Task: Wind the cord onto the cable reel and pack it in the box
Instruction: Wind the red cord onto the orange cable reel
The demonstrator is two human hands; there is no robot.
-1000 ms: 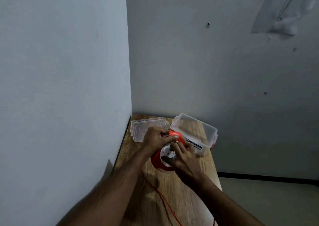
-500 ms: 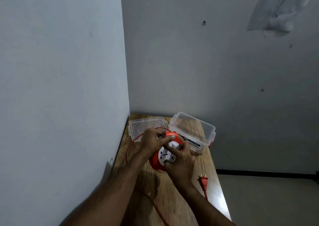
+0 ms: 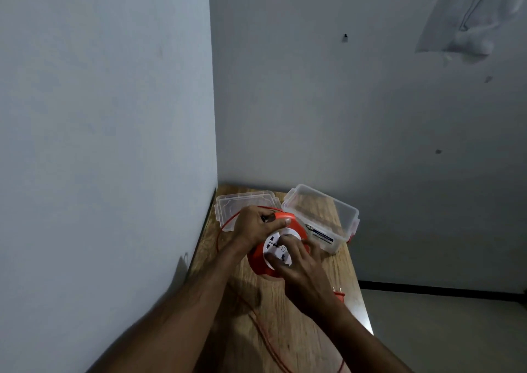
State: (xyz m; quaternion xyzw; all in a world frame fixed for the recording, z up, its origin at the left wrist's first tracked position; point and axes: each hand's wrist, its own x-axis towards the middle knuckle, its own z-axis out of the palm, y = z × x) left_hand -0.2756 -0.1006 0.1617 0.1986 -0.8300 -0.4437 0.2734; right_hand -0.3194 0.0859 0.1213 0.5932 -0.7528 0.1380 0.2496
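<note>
An orange cable reel point(image 3: 258, 260) with a white socket face stands tilted on the wooden table point(image 3: 302, 330). My left hand point(image 3: 253, 225) grips its upper rim. My right hand point(image 3: 299, 264) presses on the white socket disc with thumb and fingers. A thin orange cord point(image 3: 225, 224) loops out to the left of the reel, and more of it trails down the table toward me. Its orange plug point(image 3: 340, 295) lies near the table's right edge, partly hidden by my right wrist. The clear plastic box point(image 3: 336, 215) sits open behind the reel.
The box's clear lid point(image 3: 228, 203) lies flat at the table's back left, by the wall corner. Walls close in on the left and behind. The table's right edge drops to a grey floor point(image 3: 456, 330).
The white disc has turned under my right hand. A cord loop has appeared at the reel's left, and the plug has come into view on the table at the right.
</note>
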